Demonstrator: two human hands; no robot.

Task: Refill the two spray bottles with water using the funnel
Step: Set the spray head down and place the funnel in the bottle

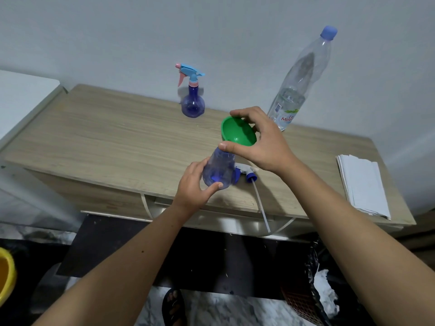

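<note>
A clear blue spray bottle without its head stands near the front edge of the wooden table. My left hand grips its body. A green funnel sits in the bottle's neck, and my right hand pinches its rim between thumb and fingers. The removed white and blue spray head lies just behind the bottle, its dip tube reaching past the table edge. A second blue spray bottle with a pink and blue head stands at the back. A tall water bottle with a blue cap stands back right.
A stack of white paper napkins lies at the table's right end. A white surface adjoins the table on the left. Below are a yellow bowl, a foot in a sandal and a black bag.
</note>
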